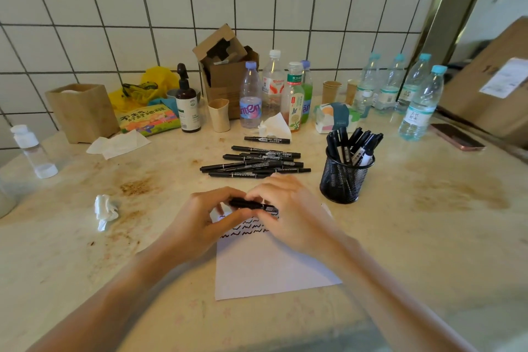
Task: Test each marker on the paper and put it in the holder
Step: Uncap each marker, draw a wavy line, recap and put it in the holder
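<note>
- Both hands clamp one black marker: left hand at its 9 o'clock end, right hand on the barrel.
- Probably uncapping or recapping; pull straight above the paper, mesh holder at 2 o'clock.

White tiled wall with dark grout at far side, stained beige desk, metal frame far right

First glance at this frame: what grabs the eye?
Both hands, left hand and right hand, meet at centre over the white paper, gripping one black marker above rows of black squiggles. Just behind lies a loose pile of black markers, and to its right stands a black mesh holder already bristling with markers. A row of plastic bottles lines the tiled wall at the back.
</note>
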